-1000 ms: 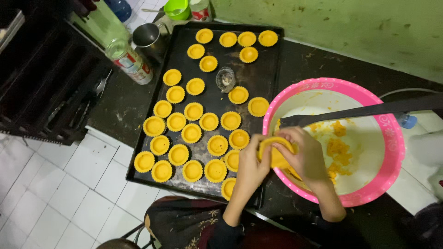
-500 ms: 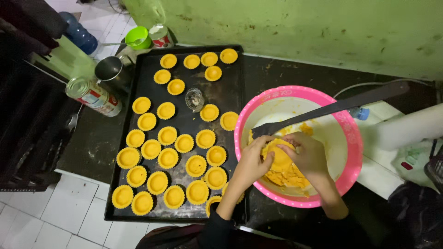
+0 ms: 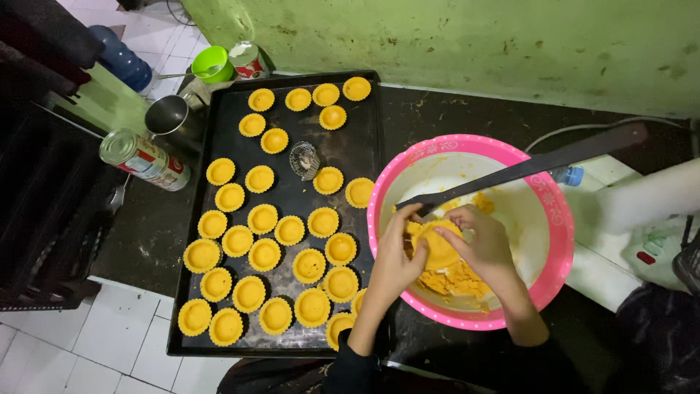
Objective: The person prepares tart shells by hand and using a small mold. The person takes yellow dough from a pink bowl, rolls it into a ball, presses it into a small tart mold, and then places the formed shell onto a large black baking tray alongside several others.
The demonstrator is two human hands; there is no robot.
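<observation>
Dark counter under a green wall. Both hands over the pink bowl: left hand and right hand cup a dough-filled mould, fingertips pinching its rim. Best pressed evenly, thumbs working outward. Filled moulds line the tray.

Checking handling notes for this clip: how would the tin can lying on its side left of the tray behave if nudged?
The tin can lies on its rounded side, so it would probably roll. Its metal wall looks stiff. Weight unclear: contents hidden.
</observation>
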